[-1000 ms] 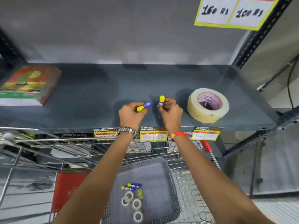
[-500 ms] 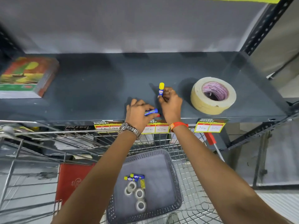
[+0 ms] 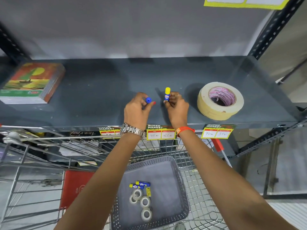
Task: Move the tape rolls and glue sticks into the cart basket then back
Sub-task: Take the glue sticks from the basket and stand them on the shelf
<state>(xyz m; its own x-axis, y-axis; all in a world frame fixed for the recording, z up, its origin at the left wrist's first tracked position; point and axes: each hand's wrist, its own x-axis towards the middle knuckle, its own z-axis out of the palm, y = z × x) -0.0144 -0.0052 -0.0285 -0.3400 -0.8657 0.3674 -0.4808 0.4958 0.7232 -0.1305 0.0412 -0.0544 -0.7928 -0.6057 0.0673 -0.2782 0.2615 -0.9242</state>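
Both hands are over the dark shelf. My left hand grips a blue glue stick with its blue end facing the camera. My right hand holds a second glue stick upright, yellow cap on top, its base at the shelf. A large beige tape roll lies flat on the shelf to the right. Below, the grey perforated basket in the cart holds two more glue sticks and three small clear tape rolls.
A stack of notebooks sits at the shelf's left end. Yellow price tags hang on the shelf's front edge. The wire cart stands below, with a red book left of the basket.
My left hand has turned its glue stick so the blue end points toward the camera and lifted slightly onto the shelf. The right hand's stick stays upright.
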